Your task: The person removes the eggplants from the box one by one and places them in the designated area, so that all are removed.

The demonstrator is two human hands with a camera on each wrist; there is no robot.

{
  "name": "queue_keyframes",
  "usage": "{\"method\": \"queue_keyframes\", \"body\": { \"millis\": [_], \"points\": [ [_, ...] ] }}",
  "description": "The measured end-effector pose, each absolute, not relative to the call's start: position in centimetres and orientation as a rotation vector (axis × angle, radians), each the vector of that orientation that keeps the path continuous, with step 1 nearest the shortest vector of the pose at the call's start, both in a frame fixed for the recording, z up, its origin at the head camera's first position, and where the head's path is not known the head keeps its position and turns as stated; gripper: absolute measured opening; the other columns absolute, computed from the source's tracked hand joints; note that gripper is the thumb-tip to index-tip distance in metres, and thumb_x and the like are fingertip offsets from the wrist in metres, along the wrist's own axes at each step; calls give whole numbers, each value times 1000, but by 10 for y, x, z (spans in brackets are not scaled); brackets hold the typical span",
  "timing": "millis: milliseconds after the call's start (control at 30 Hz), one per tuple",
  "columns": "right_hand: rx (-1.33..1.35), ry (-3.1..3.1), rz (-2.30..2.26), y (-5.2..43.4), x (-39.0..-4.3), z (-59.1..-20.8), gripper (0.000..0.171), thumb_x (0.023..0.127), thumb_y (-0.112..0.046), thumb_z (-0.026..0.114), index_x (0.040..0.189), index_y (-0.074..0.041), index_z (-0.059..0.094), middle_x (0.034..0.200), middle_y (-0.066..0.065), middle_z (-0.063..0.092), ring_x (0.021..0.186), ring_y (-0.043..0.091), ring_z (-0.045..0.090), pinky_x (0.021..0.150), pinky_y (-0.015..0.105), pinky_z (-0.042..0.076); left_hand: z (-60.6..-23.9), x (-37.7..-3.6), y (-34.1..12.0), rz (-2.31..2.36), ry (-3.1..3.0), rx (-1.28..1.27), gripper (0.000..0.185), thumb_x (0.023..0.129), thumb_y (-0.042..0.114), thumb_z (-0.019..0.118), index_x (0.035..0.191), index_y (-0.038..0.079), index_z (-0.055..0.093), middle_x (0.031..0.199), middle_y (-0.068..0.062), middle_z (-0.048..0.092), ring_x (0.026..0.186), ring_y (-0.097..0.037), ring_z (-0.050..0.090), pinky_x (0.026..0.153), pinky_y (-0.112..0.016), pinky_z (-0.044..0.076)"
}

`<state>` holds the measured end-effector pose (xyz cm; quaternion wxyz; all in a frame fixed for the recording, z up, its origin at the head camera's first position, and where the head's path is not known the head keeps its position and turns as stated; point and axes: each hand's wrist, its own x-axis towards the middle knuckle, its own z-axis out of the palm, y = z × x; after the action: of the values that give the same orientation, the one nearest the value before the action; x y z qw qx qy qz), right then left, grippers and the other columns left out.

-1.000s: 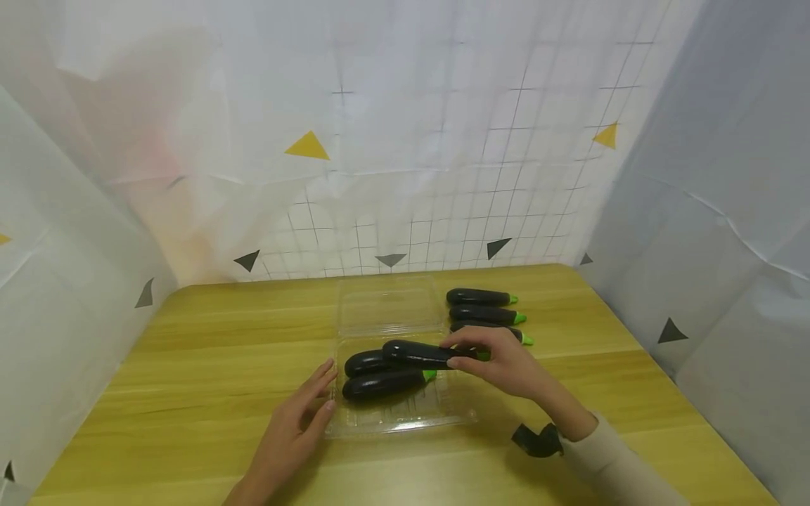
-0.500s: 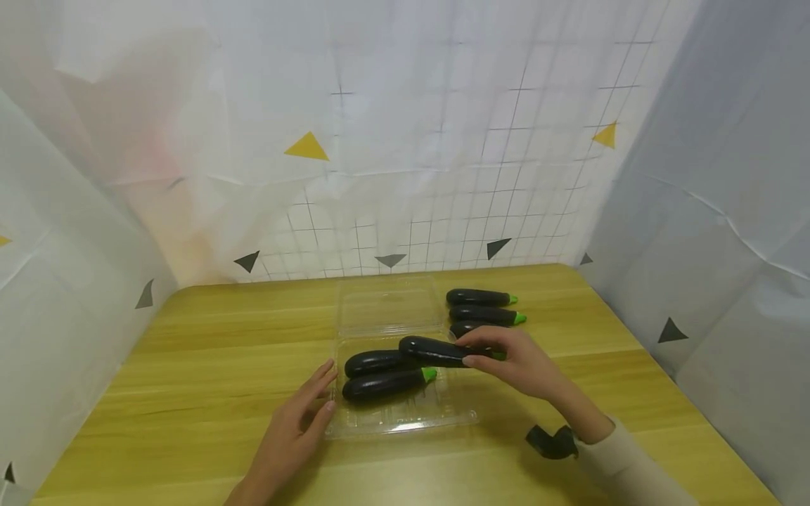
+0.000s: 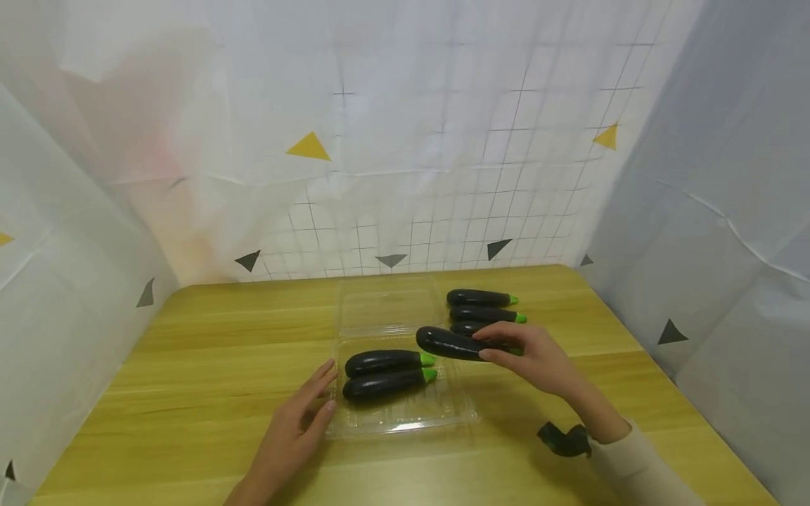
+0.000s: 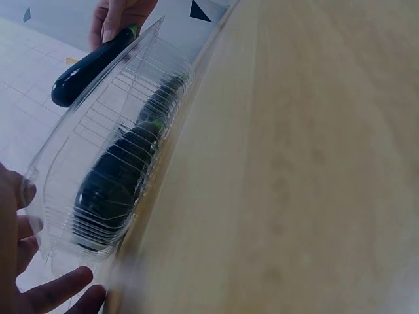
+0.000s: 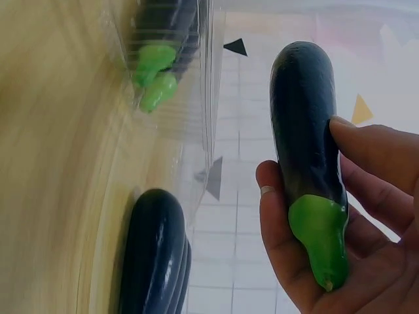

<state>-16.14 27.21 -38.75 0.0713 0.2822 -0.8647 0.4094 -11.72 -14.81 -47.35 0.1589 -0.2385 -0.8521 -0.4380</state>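
Note:
My right hand (image 3: 531, 358) grips a dark eggplant (image 3: 451, 344) by its green stem end (image 5: 319, 241), held in the air over the right rim of a clear plastic clamshell tray (image 3: 405, 418). Two eggplants (image 3: 382, 374) lie side by side inside the tray, stems to the right. My left hand (image 3: 297, 422) rests flat on the table with straight fingers touching the tray's left edge (image 4: 49, 216). In the left wrist view the tray's ribbed wall shows an eggplant (image 4: 114, 183) behind it.
Three more eggplants (image 3: 482, 306) lie in a row on the wooden table (image 3: 190, 365) right of the tray's open lid (image 3: 386, 306). White gridded sheets wall the table at the back and both sides.
My right hand has carried its eggplant up and to the right, away from the two in the tray. The left hand has stayed put.

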Motion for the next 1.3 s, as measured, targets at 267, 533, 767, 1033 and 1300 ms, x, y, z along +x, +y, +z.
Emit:
{"method": "queue_keyframes", "body": {
  "millis": [267,533,767,1033,1300],
  "points": [
    [810,-2587,1196,283,-161,-389,25,98,-12,75,123,-13,75,121,0,73,105,19,69,84,31,59,-473,-117,-148,-1250,-2433,-687,47,102,11,67,148,7,58,160,0,46,118,-19,66,101,-55,50],
    [736,-2613,1150,298,-164,-397,26,98,-15,75,124,-14,75,120,-2,73,108,19,68,86,31,58,-473,-117,-148,-1251,-2447,-678,46,104,14,66,149,8,57,160,1,45,118,-18,66,102,-57,49],
    [702,-2622,1122,311,-166,-404,25,98,-13,75,123,-11,75,120,0,74,112,24,68,89,32,57,-473,-117,-148,-1257,-2446,-676,47,103,12,66,149,8,57,160,0,45,118,-20,66,103,-57,48],
    [613,-2658,1099,322,-169,-409,26,100,-18,73,125,-12,75,121,1,73,112,26,67,88,37,57,-475,-117,-148,-1255,-2441,-680,47,103,14,66,149,8,57,160,0,45,118,-19,66,102,-55,50],
    [605,-2673,1074,329,-174,-416,26,99,-17,75,124,-10,75,122,4,73,116,31,65,87,36,57,-476,-118,-149,-1235,-2439,-687,47,104,14,66,150,8,57,161,2,45,118,-17,65,101,-56,50]
  ]
}}
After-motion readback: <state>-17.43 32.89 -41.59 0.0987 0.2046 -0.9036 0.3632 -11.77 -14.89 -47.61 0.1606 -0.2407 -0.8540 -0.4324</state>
